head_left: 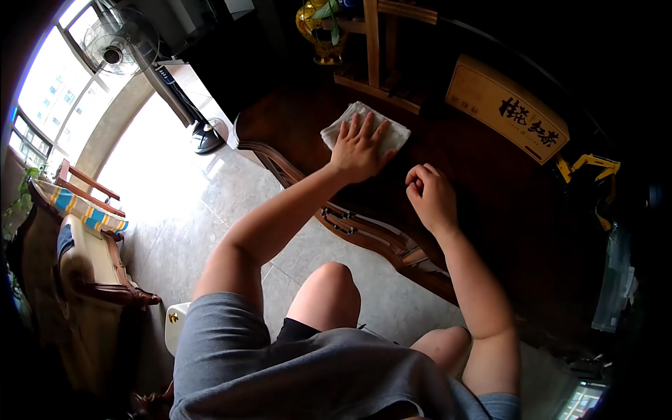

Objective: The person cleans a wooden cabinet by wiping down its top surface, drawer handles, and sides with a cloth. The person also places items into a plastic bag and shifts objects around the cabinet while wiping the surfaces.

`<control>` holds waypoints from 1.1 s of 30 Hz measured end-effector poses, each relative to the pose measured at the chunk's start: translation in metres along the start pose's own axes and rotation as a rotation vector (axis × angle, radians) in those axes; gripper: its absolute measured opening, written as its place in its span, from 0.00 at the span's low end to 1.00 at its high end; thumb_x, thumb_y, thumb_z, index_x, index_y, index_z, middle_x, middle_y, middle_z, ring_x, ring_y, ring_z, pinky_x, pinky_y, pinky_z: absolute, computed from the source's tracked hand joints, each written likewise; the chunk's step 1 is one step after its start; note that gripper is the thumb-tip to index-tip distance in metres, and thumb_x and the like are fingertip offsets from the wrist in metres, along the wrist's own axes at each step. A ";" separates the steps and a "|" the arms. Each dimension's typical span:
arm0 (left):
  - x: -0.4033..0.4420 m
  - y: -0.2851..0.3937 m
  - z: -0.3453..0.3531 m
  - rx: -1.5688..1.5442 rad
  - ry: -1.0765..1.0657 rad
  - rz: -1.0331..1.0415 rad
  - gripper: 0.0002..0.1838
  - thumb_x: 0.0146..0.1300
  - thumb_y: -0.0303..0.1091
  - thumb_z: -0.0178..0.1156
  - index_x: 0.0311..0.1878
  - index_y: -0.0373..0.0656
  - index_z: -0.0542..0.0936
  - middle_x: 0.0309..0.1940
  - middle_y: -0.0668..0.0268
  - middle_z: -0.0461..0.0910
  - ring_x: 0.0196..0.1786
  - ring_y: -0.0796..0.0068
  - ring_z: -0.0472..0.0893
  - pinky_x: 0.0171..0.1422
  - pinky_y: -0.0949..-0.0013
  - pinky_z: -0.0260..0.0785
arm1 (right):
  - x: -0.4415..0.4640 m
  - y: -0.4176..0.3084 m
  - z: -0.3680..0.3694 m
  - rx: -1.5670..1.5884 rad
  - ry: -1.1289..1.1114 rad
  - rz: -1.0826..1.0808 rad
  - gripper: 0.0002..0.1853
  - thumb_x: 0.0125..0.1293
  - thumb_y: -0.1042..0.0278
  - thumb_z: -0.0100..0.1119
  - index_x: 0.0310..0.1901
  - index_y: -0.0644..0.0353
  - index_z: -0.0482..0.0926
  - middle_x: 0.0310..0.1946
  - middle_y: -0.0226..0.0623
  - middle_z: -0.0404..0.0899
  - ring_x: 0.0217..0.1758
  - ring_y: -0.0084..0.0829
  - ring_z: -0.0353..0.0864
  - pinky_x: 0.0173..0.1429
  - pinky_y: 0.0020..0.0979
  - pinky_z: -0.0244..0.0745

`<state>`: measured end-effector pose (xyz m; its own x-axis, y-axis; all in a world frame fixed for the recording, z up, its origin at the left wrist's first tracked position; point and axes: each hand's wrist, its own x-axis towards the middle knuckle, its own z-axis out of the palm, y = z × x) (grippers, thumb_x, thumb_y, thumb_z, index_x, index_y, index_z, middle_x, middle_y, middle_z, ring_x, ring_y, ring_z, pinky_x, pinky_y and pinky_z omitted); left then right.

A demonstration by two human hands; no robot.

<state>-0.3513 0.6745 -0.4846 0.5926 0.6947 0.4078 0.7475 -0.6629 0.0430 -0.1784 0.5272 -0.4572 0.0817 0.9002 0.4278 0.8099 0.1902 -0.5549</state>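
My left hand (359, 148) lies flat with fingers spread on a folded white cloth (396, 138), pressing it against the dark wooden desktop (280, 115). The cloth's far edge and right corner show beyond the fingers. To the right, my right hand (432, 197) is loosely curled over the same desktop, apart from the cloth. Nothing shows in its fingers. Whether this hand touches the wood I cannot tell.
A box with dark lettering (507, 108), a wooden stand (373, 49) and a yellow vase (324, 35) stand along the back. On the right are a yellow toy excavator (591, 164) and a clear plastic item (614, 280). Left lie a fan (115, 52) and an armchair (91, 255).
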 end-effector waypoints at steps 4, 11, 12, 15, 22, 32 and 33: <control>0.041 -0.045 0.006 -0.090 -0.076 0.108 0.37 0.77 0.66 0.48 0.82 0.60 0.64 0.83 0.52 0.57 0.86 0.43 0.52 0.87 0.42 0.45 | 0.000 -0.003 -0.002 0.023 -0.018 0.019 0.03 0.61 0.76 0.63 0.35 0.57 0.79 0.31 0.34 0.77 0.36 0.38 0.80 0.43 0.41 0.77; 0.072 -0.139 0.013 -0.016 -0.092 -0.045 0.37 0.77 0.64 0.45 0.83 0.58 0.62 0.82 0.51 0.57 0.85 0.46 0.54 0.87 0.47 0.46 | 0.000 -0.007 -0.005 0.060 -0.041 0.075 0.03 0.62 0.77 0.62 0.35 0.57 0.80 0.30 0.33 0.77 0.35 0.34 0.80 0.42 0.37 0.77; 0.078 -0.154 0.012 0.000 -0.093 -0.088 0.37 0.77 0.64 0.45 0.83 0.58 0.62 0.82 0.51 0.58 0.85 0.47 0.55 0.87 0.47 0.47 | 0.001 -0.008 -0.005 0.057 -0.047 0.086 0.03 0.62 0.77 0.62 0.35 0.57 0.80 0.30 0.32 0.77 0.35 0.34 0.80 0.42 0.37 0.77; 0.090 -0.209 0.021 0.020 -0.078 -0.235 0.37 0.76 0.64 0.45 0.83 0.58 0.62 0.82 0.52 0.60 0.84 0.44 0.56 0.87 0.46 0.48 | 0.000 -0.006 -0.005 0.046 -0.037 0.089 0.03 0.62 0.77 0.62 0.36 0.56 0.80 0.31 0.31 0.78 0.35 0.33 0.80 0.41 0.36 0.78; 0.116 -0.308 0.054 0.203 -0.097 -0.323 0.40 0.74 0.66 0.44 0.84 0.62 0.59 0.83 0.50 0.56 0.83 0.33 0.55 0.86 0.40 0.46 | 0.005 -0.010 -0.006 0.046 -0.036 0.170 0.03 0.62 0.75 0.62 0.36 0.56 0.79 0.30 0.31 0.80 0.34 0.33 0.81 0.40 0.35 0.79; 0.010 -0.119 -0.009 0.017 -0.120 0.135 0.32 0.79 0.51 0.53 0.82 0.59 0.64 0.85 0.52 0.55 0.85 0.43 0.54 0.86 0.44 0.50 | -0.001 0.006 0.005 0.009 0.094 -0.021 0.04 0.61 0.75 0.64 0.35 0.55 0.79 0.28 0.31 0.80 0.31 0.33 0.81 0.37 0.34 0.77; -0.002 -0.089 -0.015 -0.004 -0.118 0.199 0.32 0.78 0.50 0.55 0.82 0.58 0.64 0.85 0.52 0.54 0.85 0.44 0.54 0.86 0.44 0.50 | -0.002 0.003 0.002 0.015 0.104 -0.015 0.04 0.61 0.75 0.64 0.35 0.55 0.79 0.28 0.31 0.80 0.31 0.33 0.81 0.37 0.34 0.77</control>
<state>-0.4236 0.7284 -0.4750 0.7592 0.5781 0.2991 0.6116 -0.7908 -0.0240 -0.1768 0.5267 -0.4613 0.1300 0.8520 0.5071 0.8026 0.2098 -0.5584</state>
